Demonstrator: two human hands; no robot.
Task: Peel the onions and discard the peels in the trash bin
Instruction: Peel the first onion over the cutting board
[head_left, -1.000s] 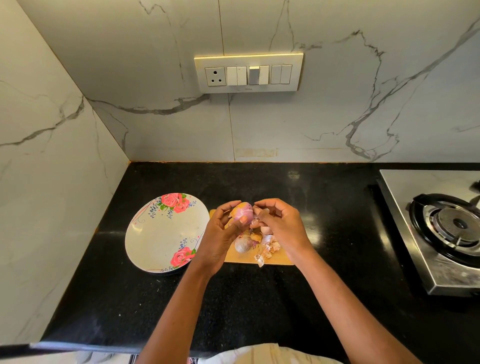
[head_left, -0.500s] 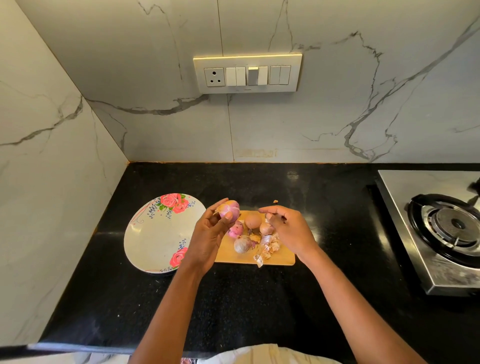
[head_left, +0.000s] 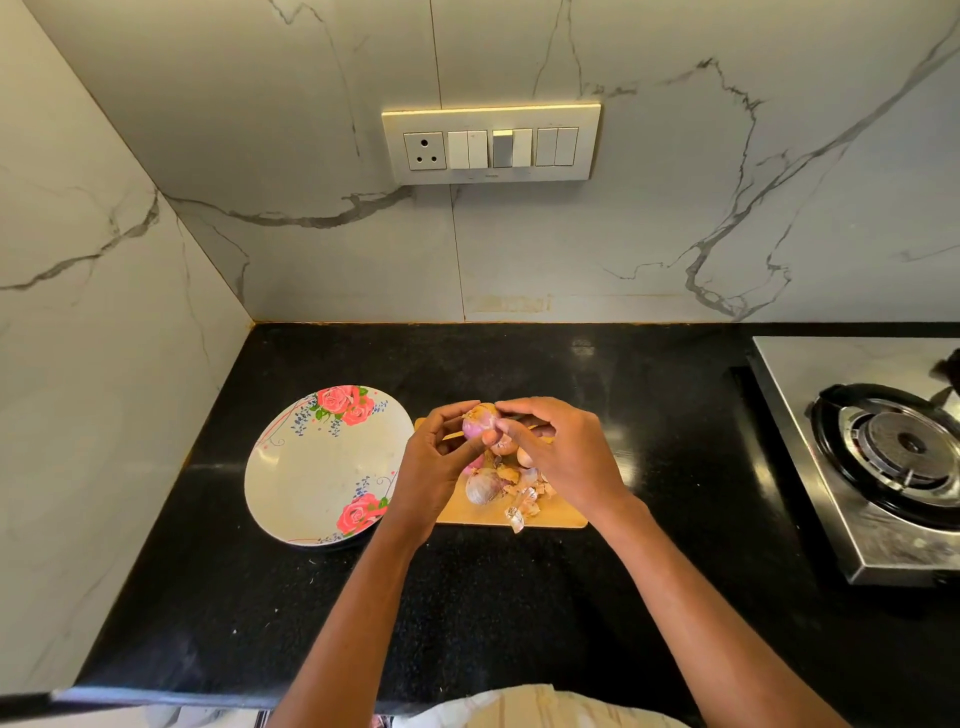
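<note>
My left hand grips a small pink onion above the far end of a wooden cutting board. Fingers of my right hand pinch at the onion's right side, where a bit of skin shows. On the board below lies another onion with purple skin, beside a heap of loose peels. More onions on the board are mostly hidden under my hands. No trash bin is in view.
A white plate with red roses lies left of the board on the black counter. A steel gas stove stands at the right. Marble walls close the back and left; a switch panel hangs above.
My hands had parted, the left holding the onion out to the left and the right over the board. Now the right hand has come back onto the held onion.
</note>
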